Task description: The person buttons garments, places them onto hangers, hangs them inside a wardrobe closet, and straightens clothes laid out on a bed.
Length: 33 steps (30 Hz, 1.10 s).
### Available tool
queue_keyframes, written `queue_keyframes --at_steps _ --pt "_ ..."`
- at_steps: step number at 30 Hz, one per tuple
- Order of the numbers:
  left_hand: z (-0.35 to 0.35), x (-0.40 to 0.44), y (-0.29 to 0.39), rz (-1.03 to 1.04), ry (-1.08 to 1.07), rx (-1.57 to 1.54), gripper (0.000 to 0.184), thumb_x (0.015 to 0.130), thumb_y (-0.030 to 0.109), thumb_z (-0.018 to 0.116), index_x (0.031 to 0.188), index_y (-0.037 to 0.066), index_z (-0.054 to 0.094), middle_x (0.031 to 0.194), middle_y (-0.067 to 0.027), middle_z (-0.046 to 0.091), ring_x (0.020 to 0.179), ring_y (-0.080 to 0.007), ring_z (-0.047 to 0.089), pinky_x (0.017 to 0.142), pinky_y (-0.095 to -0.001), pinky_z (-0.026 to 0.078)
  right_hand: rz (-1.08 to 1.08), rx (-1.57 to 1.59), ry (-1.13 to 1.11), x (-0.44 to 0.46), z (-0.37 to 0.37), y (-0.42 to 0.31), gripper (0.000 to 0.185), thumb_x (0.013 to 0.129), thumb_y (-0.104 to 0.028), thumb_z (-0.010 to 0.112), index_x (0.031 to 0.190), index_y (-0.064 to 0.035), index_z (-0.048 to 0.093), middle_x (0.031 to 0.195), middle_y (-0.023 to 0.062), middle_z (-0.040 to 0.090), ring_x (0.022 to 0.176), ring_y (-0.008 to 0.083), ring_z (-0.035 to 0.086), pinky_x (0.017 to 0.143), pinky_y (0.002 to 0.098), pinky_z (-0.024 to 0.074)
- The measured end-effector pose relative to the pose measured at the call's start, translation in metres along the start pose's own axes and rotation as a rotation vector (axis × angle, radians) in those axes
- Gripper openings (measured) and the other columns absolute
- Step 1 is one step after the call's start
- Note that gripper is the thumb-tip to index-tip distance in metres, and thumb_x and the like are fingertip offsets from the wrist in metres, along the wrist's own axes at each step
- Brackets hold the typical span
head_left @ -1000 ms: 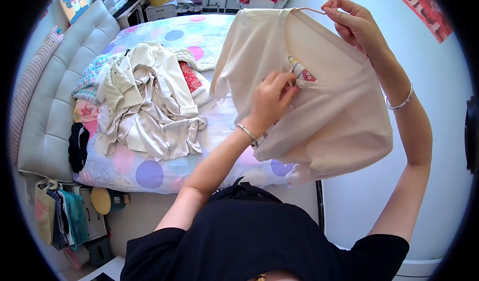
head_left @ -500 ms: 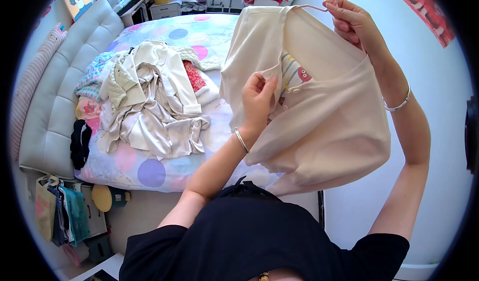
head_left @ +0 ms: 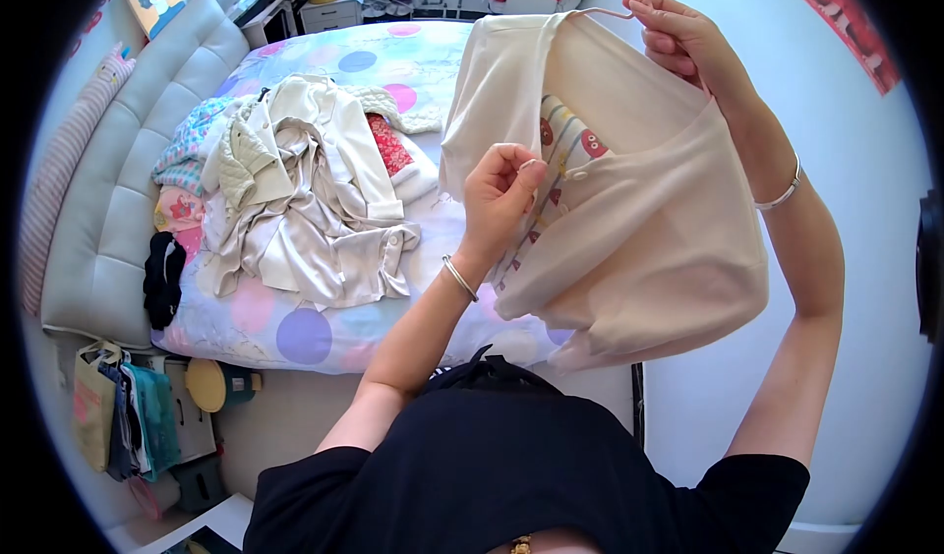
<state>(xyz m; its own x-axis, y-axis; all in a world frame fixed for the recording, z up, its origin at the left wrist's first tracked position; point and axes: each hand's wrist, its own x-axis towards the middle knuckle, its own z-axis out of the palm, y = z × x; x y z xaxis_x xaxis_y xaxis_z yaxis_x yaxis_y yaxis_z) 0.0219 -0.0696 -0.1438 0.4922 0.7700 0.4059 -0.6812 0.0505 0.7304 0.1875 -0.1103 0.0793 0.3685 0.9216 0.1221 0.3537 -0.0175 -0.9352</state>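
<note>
A cream cardigan (head_left: 659, 230) hangs in front of me from a pink hanger (head_left: 610, 12), its front spread apart. My right hand (head_left: 686, 45) is raised, its fingers closed round the hanger just below the hook. Lower down, my left hand (head_left: 500, 198) pinches the cardigan's left-side front edge, near a button. Through the opening shows the striped bedding (head_left: 564, 133) with small red and brown figures, or a patterned cloth of that look; I cannot tell which. The cardigan's lower part bunches above my lap.
Cream garments (head_left: 310, 200) lie heaped on the dotted bed (head_left: 433, 289), against a padded headboard (head_left: 108, 200). A black cloth item (head_left: 163, 279) rests at the bed's edge. Bags (head_left: 147, 421) hang at lower left. The white wall (head_left: 846, 259) is close on the right.
My left hand has shifted slightly left and down with the cardigan's edge, and the opening shows more of the patterned cloth. My right hand still holds the hanger, slightly further left.
</note>
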Motion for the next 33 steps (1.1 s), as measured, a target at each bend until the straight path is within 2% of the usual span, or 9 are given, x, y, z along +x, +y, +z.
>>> queue_keyframes --at_steps 8,17,23,25,27,28,30,32,33 --pt "0.004 -0.003 0.004 -0.174 0.118 0.042 0.013 0.087 0.011 0.062 0.091 0.005 0.052 0.067 0.0028 0.054 0.05 -0.0017 0.045 0.045 -0.0162 0.036 0.021 0.076 0.018 -0.005 0.007 0.001 0.026 0.089 -0.024 0.058 0.107 -0.006 0.054 0.058 -0.0081 0.037 0.042 -0.0017 0.026 0.037 0.0142 0.0188" --pt "0.01 -0.014 0.014 0.007 0.155 0.002 0.014 0.085 0.01 0.064 0.09 0.004 0.053 0.068 0.0034 0.055 0.056 -0.0019 0.048 0.05 -0.0158 0.04 0.033 0.095 -0.019 -0.014 0.015 -0.003 0.025 0.09 -0.026 0.057 0.106 -0.0075 0.054 0.057 -0.0089 0.035 0.042 -0.0023 0.025 0.036 0.0142 0.018" --pt "0.001 -0.02 0.01 0.053 0.0 0.122 0.019 0.083 0.01 0.067 0.097 0.003 0.056 0.078 0.0002 0.059 0.06 -0.0029 0.052 0.053 -0.0179 0.044 -0.027 -0.152 -0.103 -0.012 0.01 0.002 0.03 0.088 -0.031 0.059 0.105 -0.0067 0.057 0.053 -0.0093 0.034 0.04 -0.0021 0.026 0.036 0.0151 0.016" --pt "-0.006 -0.019 0.026 0.207 -0.39 0.491 0.031 0.077 0.009 0.071 0.104 0.002 0.057 0.088 -0.0036 0.063 0.062 -0.0071 0.058 0.055 -0.0205 0.047 0.012 -0.164 -0.23 -0.021 0.008 0.0 0.04 0.084 -0.028 0.065 0.113 -0.002 0.058 0.065 -0.0023 0.058 0.05 0.0008 0.045 0.046 0.0143 0.0339" --pt "-0.008 -0.029 0.059 0.454 -0.458 0.667 0.037 0.072 0.005 0.074 0.104 0.001 0.057 0.093 -0.0106 0.065 0.08 -0.0128 0.063 0.067 -0.0283 0.052 0.007 -0.214 -0.202 -0.045 0.016 0.003 0.032 0.084 -0.025 0.064 0.105 -0.0016 0.061 0.068 -0.0026 0.059 0.052 0.0004 0.045 0.047 0.0151 0.0339" --pt "-0.027 -0.021 0.065 0.837 -0.308 0.898 0.046 0.067 0.013 0.078 0.107 0.002 0.059 0.095 -0.0094 0.065 0.082 -0.0233 0.064 0.075 -0.0304 0.051 -0.002 -0.27 -0.171 -0.058 0.019 0.001 0.024 0.084 -0.021 0.063 0.098 -0.0011 0.064 0.07 -0.0029 0.059 0.053 -0.0001 0.044 0.048 0.016 0.0339" --pt "-0.095 -0.005 0.06 0.772 0.088 0.942 0.083 0.061 0.03 0.083 0.126 -0.002 0.043 0.126 -0.0183 0.05 0.117 -0.0316 0.048 0.097 -0.0398 0.039 -0.008 -0.3 -0.155 -0.083 0.02 -0.003 0.024 0.083 -0.021 0.063 0.095 -0.0004 0.064 0.07 -0.003 0.059 0.054 -0.0007 0.041 0.047 0.0163 0.0325" --pt "-0.129 0.036 0.082 0.676 0.048 0.695 0.094 0.064 0.039 0.08 0.135 -0.001 0.034 0.136 -0.0178 0.04 0.131 -0.0284 0.032 0.107 -0.04 0.026 -0.056 -0.331 -0.143 -0.098 0.014 0.008 0.022 0.083 -0.018 0.061 0.094 0.0007 0.064 0.062 -0.0063 0.05 0.049 -0.0013 0.034 0.044 0.0171 0.0252" --pt "-0.154 0.045 0.081 0.466 -0.089 0.76 0.095 0.064 0.042 0.08 0.136 0.0 0.033 0.137 -0.0181 0.039 0.133 -0.0276 0.028 0.109 -0.0395 0.021 -0.053 -0.333 -0.136 -0.107 0.006 0.013 0.022 0.082 -0.018 0.061 0.092 0.0011 0.064 0.064 -0.0055 0.051 0.049 -0.001 0.035 0.044 0.0173 0.0251"
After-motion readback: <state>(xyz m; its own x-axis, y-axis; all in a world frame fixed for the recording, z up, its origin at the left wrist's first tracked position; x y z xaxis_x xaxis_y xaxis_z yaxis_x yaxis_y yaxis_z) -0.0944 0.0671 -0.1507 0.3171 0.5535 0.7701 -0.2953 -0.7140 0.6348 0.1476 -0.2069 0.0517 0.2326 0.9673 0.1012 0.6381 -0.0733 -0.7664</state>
